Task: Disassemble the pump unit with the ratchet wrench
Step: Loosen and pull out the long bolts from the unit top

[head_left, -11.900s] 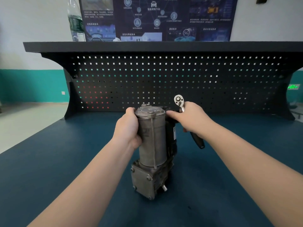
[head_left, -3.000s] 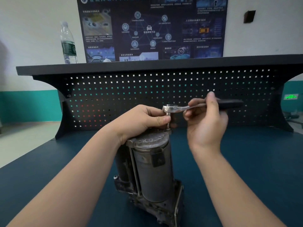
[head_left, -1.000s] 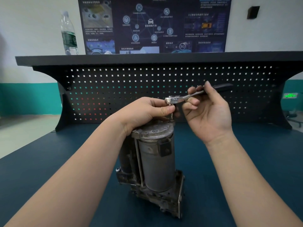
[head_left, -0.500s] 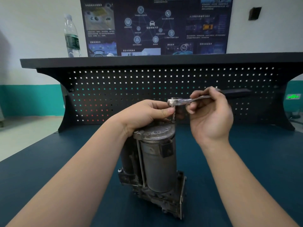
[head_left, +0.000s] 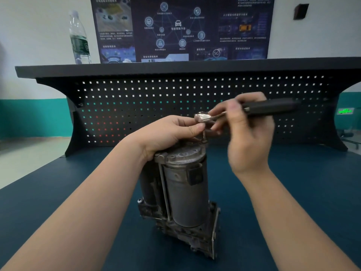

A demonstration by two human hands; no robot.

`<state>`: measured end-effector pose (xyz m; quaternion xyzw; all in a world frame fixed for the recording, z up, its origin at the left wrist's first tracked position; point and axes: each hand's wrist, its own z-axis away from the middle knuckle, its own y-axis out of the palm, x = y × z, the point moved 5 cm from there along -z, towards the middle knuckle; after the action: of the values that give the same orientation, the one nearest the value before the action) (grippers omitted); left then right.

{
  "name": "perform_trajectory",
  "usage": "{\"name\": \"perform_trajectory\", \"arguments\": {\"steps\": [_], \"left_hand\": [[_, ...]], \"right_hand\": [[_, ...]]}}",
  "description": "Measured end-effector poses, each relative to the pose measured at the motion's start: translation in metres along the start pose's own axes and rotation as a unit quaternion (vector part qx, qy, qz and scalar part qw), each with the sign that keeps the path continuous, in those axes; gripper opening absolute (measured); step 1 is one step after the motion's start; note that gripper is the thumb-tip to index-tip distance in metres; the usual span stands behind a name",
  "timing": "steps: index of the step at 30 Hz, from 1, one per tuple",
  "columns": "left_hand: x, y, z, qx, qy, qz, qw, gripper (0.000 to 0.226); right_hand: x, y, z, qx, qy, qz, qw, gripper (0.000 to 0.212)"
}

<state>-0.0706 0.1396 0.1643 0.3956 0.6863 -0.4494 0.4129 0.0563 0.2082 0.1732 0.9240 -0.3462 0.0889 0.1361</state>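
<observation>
One pump unit (head_left: 183, 194) upright; left hand (head_left: 168, 133) steadies top, right hand (head_left: 248, 133) clamped round one ratchet wrench (head_left: 244, 110).

Right hand (head_left: 248, 137) holds ratchet wrench (head_left: 252, 110) atop pump unit (head_left: 185, 192).

Soft, even indoor light fills the scene, moderately bright, leaving the white wall (head_left: 39, 45) pale and the dark blue tabletop (head_left: 58, 192) without hard shadows or glare. The right hand (head_left: 250, 133) and the ratchet wrench (head_left: 254, 110) are smeared by motion blur, while the pump unit (head_left: 185, 192) stays fairly sharp. Wide-angle distortion bows the shelf (head_left: 175, 67) and stretches the forearms toward the lower corners; the poster (head_left: 181, 28) text is too soft to read.
</observation>
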Motion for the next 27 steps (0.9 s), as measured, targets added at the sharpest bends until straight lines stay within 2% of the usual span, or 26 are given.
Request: {"name": "perform_trajectory", "arguments": {"steps": [1, 2, 4, 5, 6, 7, 9, 10, 11, 12, 13, 15, 16, 18, 19, 20, 22, 24, 25, 27], "left_hand": [[0.002, -0.001, -0.001, 0.006, -0.006, 0.004, 1.000, 0.024], [0.001, -0.001, -0.001, 0.004, -0.011, 0.005, 1.000, 0.027], [0.000, -0.001, -0.003, 0.000, -0.010, 0.000, 1.000, 0.031], [0.000, -0.001, -0.004, -0.004, -0.008, -0.002, 1.000, 0.032], [-0.001, 0.000, -0.004, -0.008, -0.006, -0.004, 1.000, 0.033], [0.000, -0.001, -0.005, -0.012, -0.004, -0.006, 1.000, 0.033], [0.000, -0.002, -0.006, -0.019, -0.001, -0.003, 1.000, 0.030], [0.000, -0.002, -0.006, -0.021, 0.002, -0.003, 1.000, 0.028], [0.000, -0.002, -0.007, -0.022, 0.005, -0.006, 1.000, 0.026], [0.000, -0.002, -0.006, -0.021, 0.007, -0.012, 1.000, 0.024], [0.000, -0.003, -0.006, -0.021, 0.011, -0.018, 1.000, 0.022], [-0.001, -0.003, -0.005, -0.017, 0.018, -0.030, 0.999, 0.021], [-0.001, -0.003, -0.005, -0.010, 0.020, -0.028, 0.999, 0.021], [-0.001, -0.001, -0.003, 0.012, 0.014, -0.009, 1.000, 0.021], [0.000, -0.001, -0.002, 0.022, 0.009, -0.004, 1.000, 0.022], [0.000, 0.000, -0.002, 0.029, 0.004, 0.000, 1.000, 0.023], [-0.001, 0.002, -0.002, 0.029, 0.003, 0.001, 1.000, 0.023], [-0.002, 0.003, -0.003, 0.020, 0.005, 0.000, 1.000, 0.022], [-0.003, 0.004, -0.003, 0.015, 0.007, -0.003, 1.000, 0.022], [-0.003, 0.005, -0.003, 0.006, 0.010, -0.014, 1.000, 0.019]], "right_hand": [[-0.012, -0.008, -0.003, -0.050, 0.101, -0.106, 0.988, 0.012], [-0.026, -0.013, -0.004, -0.093, 0.207, -0.216, 0.950, 0.015], [-0.047, -0.015, 0.001, -0.149, 0.376, -0.368, 0.837, 0.021], [-0.053, -0.014, 0.004, -0.162, 0.420, -0.401, 0.798, 0.023], [-0.055, -0.013, 0.005, -0.164, 0.438, -0.409, 0.783, 0.024], [-0.056, -0.013, 0.004, -0.163, 0.435, -0.401, 0.789, 0.025], [-0.051, -0.014, 0.001, -0.151, 0.379, -0.342, 0.846, 0.035], [-0.045, -0.014, -0.001, -0.139, 0.322, -0.290, 0.890, 0.038], [-0.035, -0.013, -0.002, -0.120, 0.240, -0.222, 0.937, 0.033], [-0.022, -0.012, -0.003, -0.092, 0.141, -0.143, 0.975, 0.021], [-0.010, -0.008, -0.001, -0.049, 0.039, -0.061, 0.996, 0.009], [0.005, 0.002, 0.006, 0.053, -0.109, 0.064, 0.991, 0.007], [0.008, 0.004, 0.008, 0.078, -0.138, 0.085, 0.984, 0.008], [0.005, -0.001, 0.004, 0.057, -0.097, 0.026, 0.993, 0.009], [-0.001, -0.005, -0.001, 0.019, -0.026, -0.045, 0.998, 0.008], [-0.010, -0.009, -0.005, -0.025, 0.065, -0.135, 0.988, 0.008], [-0.035, -0.013, -0.004, -0.104, 0.254, -0.304, 0.912, 0.016], [-0.049, -0.014, -0.002, -0.144, 0.368, -0.379, 0.837, 0.026], [-0.051, -0.014, -0.002, -0.147, 0.389, -0.387, 0.823, 0.027], [-0.051, -0.013, -0.002, -0.149, 0.377, -0.369, 0.836, 0.032]]}}
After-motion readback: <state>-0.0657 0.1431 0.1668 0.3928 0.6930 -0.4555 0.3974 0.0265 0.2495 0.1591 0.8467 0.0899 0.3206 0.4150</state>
